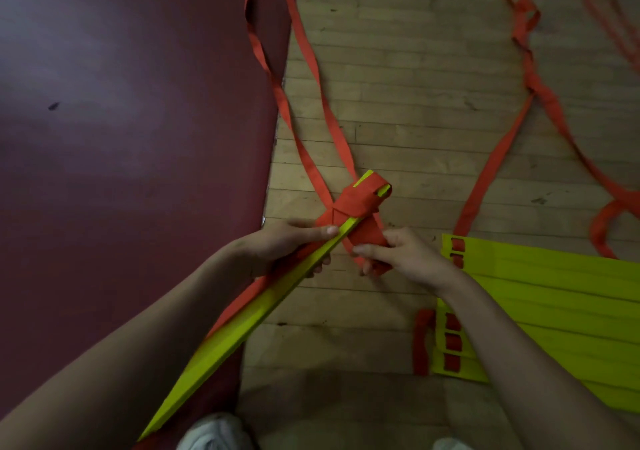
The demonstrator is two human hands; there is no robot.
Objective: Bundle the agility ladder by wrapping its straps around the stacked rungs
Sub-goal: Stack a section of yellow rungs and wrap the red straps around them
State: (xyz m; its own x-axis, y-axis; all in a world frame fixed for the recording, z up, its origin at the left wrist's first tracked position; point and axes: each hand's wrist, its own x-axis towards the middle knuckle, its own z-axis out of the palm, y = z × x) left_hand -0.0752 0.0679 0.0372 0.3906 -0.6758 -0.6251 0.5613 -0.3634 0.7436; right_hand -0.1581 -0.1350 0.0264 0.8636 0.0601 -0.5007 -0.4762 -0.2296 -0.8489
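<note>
No text, label or number can be read anywhere.

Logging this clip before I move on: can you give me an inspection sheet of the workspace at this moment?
Surface: wooden floor, maroon mat on the left.
Job's things: stacked rungs, orange strap wound round their far end; loose straps trailing across the floor.
Clutter: spread rungs flat on the floor at right.
Grippers: left hand grips the stacked rungs; right hand pinches the orange strap.
Cables: nothing seen.
Surroundings: a shoe at the bottom edge.
</note>
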